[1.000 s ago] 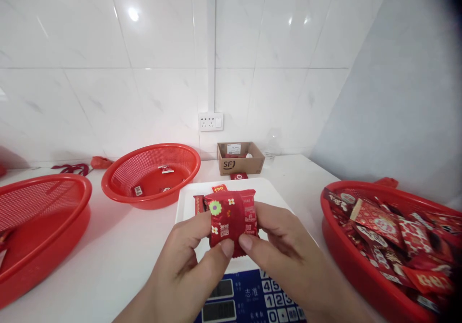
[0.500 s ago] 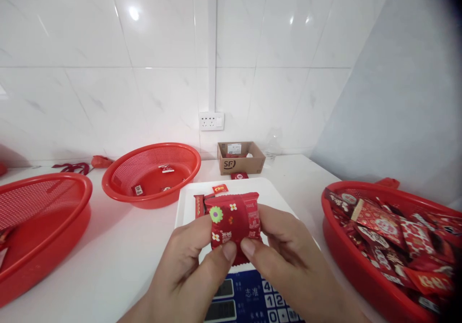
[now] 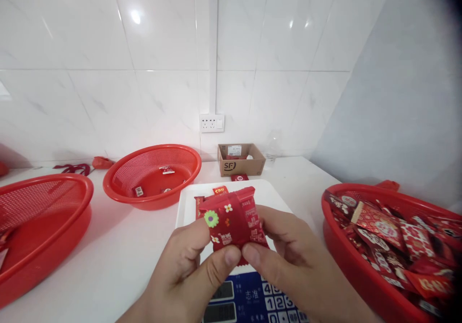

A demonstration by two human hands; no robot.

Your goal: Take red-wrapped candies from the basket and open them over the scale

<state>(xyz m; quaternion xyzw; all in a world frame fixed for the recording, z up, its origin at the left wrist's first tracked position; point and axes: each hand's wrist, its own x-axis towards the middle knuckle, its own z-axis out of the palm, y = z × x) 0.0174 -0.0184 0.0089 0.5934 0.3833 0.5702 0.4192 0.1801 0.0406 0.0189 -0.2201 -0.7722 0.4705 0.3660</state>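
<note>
A red wrapped snack packet (image 3: pixel 233 219) with a green flower and small white flowers is held up between both hands. My left hand (image 3: pixel 195 260) pinches its left side, thumb along the lower edge. From the right, my right hand (image 3: pixel 288 253) grips the other side, and the two thumb tips nearly meet. Below and behind the packet is a digital scale with a white tray (image 3: pixel 263 188) and a blue keypad panel (image 3: pixel 249 296). On the tray, several red packets (image 3: pixel 219 190) lie partly hidden behind the held one.
A red basket (image 3: pixel 328 226) heaped with red packets stands at the right. At the left are two more red baskets, one near (image 3: pixel 72 217) and one farther back (image 3: pixel 151 200) with a few packets. A cardboard box (image 3: pixel 241 167) sits by the tiled wall, below a socket (image 3: pixel 212 123).
The packet has tilted in my fingers, its top edge now slanting and its right side turned more downward. Both hands stay in nearly the same place and keep their hold.
</note>
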